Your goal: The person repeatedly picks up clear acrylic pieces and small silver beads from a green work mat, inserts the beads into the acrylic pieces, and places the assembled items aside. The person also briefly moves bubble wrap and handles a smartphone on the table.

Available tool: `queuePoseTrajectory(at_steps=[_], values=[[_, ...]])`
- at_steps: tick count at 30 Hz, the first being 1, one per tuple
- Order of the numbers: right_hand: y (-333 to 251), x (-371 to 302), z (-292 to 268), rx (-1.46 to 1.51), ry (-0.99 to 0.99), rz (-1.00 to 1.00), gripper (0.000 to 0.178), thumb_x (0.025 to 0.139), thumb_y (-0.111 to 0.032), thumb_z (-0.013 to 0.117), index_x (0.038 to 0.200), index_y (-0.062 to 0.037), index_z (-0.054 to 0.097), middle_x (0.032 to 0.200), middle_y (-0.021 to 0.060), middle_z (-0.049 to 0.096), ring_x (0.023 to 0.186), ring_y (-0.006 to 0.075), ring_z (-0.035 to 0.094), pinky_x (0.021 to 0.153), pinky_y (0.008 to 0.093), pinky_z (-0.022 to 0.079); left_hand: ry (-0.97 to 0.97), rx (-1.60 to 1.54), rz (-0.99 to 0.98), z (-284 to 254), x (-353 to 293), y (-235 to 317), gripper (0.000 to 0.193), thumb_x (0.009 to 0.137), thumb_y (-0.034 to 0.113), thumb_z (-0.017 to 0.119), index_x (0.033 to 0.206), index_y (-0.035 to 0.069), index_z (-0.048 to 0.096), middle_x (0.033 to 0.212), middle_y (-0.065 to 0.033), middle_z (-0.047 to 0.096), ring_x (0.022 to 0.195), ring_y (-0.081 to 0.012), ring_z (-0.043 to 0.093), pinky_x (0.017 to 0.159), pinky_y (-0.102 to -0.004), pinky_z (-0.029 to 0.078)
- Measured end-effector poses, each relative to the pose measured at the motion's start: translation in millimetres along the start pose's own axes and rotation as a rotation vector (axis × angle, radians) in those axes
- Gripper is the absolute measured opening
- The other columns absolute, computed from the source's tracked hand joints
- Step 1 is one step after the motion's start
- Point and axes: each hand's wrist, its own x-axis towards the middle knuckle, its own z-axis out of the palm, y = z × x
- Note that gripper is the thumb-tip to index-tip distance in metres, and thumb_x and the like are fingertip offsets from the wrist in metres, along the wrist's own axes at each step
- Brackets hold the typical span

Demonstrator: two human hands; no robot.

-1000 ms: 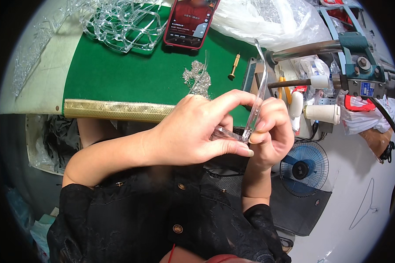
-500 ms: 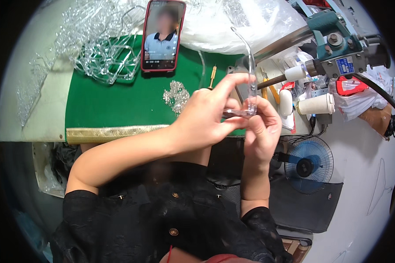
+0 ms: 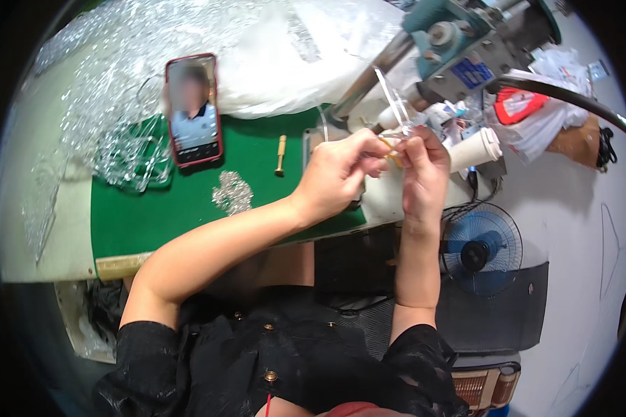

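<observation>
A clear plastic eyeglass frame (image 3: 395, 104) is held up between my two hands, one slim temple pointing up and away. My right hand (image 3: 426, 170) is closed, its thumb and fingers pinching the frame near the hinge corner. My left hand (image 3: 337, 170) is closed too, its curled fingers at the frame's left side; what exactly lies under those fingertips is partly hidden. A brass-coloured screwdriver (image 3: 281, 154) lies on the green mat (image 3: 160, 226) left of my hands. Closer to my left forearm is a heap of tiny silver metal parts (image 3: 232, 193).
A red-cased phone (image 3: 193, 111) stands at the mat's back. Clear frames (image 3: 132, 156) pile up to its left, and white plastic sheeting (image 3: 278, 62) lies behind. A teal machine (image 3: 452, 42) rises at the right, beyond a white cup (image 3: 476, 149). A blue fan (image 3: 480, 250) stands lower right.
The view has shifted, so the phone and mat sit lower and further left. Both hands still hold the eyeglass frame, which has turned and moved close to the teal machine in view.
</observation>
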Motion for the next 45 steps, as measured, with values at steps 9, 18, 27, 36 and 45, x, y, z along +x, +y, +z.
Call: queuePoseTrajectory(at_steps=[9,18,27,36,45], values=[[2,19,-19,-0.119,0.109,-0.120,0.009,0.090,-0.013,0.063,0.090,-0.0040,0.062,0.082,0.0003,0.063,0.075,0.0075,0.054,0.068,0.0222,0.042,-0.001,-0.004,-0.062,14,18,-10,0.009,0.090,-0.005,0.053,0.098,-0.005,0.057,0.085,-0.0093,0.069,0.077,-0.0117,0.066,0.070,-0.0256,0.052],[-124,65,-10,0.010,-0.083,-0.663,0.049,0.094,-0.037,0.053,0.129,-0.0024,0.047,0.126,0.0160,0.054,0.117,0.0288,0.049,0.092,0.0383,0.041,0.037,0.015,-0.093,7,17,-12,0.008,0.091,-0.002,0.054,0.098,-0.005,0.056,0.084,-0.0110,0.069,0.076,-0.0120,0.066,0.069,-0.0254,0.052],[-115,50,-2,-0.007,0.133,-0.749,0.020,0.090,-0.016,0.054,0.100,0.0004,0.059,0.098,0.0095,0.063,0.098,0.0227,0.058,0.080,0.0298,0.043,-0.076,0.124,-0.055,-4,23,-5,0.009,0.089,-0.002,0.055,0.099,-0.004,0.055,0.081,-0.0099,0.068,0.073,-0.0138,0.066,0.068,-0.0260,0.052],[32,-62,51,-0.617,-0.472,-0.129,0.014,0.081,0.002,0.061,0.093,-0.0015,0.068,0.086,0.0080,0.064,0.080,0.0180,0.061,0.073,0.0284,0.048,-0.202,-0.173,-0.246,-111,-69,108,0.078,0.075,-0.007,0.048,0.145,0.005,0.017,0.107,-0.0103,0.052,0.090,-0.0162,0.058,0.081,-0.0309,0.050],[86,-98,74,-0.801,-0.524,-0.105,0.012,0.075,0.005,0.069,0.086,0.0011,0.065,0.078,0.0084,0.060,0.067,0.0168,0.061,0.060,0.0278,0.049,0.404,1.126,0.245,-198,-141,145,0.055,0.076,-0.001,0.069,0.126,-0.002,0.045,0.129,-0.0201,0.049,0.125,-0.0322,0.047,0.106,-0.0456,0.038]])
